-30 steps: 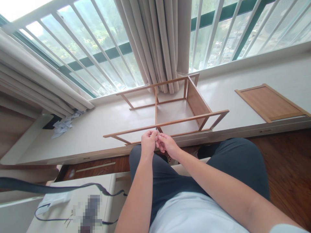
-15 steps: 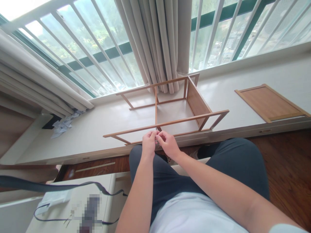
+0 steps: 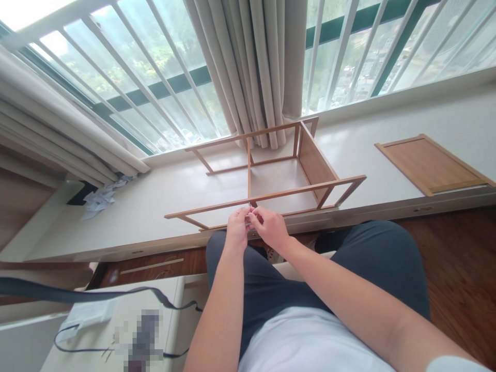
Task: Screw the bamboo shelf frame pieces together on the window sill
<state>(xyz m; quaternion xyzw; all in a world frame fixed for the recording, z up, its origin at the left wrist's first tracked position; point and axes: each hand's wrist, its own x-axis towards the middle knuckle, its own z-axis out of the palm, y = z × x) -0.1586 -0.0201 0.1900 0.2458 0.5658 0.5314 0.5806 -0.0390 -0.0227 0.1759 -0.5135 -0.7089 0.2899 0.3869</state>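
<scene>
White window ledge (image 3: 170, 194), biggest item, runs across under the curtain (image 3: 253, 72). On it, mid-view, sits the wooden frame (image 3: 249, 170): reddish-brown, open, lying lengthwise, two long ladder-like sides, a thin crosspiece about midway and a solid board (image 3: 316, 163) set between the sides toward the right end. Left portion is open, no board there. Flat wooden panel (image 3: 432, 163), lighter brown with raised edge strips, lies apart on the ledge at right.

Left hand (image 3: 237, 227) and right hand (image 3: 269, 227) meet at the frame's near rail (image 3: 294, 190), by the crosspiece; both have fingers bent in a pinch, tips together. Cannot tell what they grip; too small and hidden.

Vs 1.0 s ago: right hand has rolled over, knuckles now up, curled fingers tucked out of sight. Left hand nearly same. Frame and panel unmoved.
</scene>
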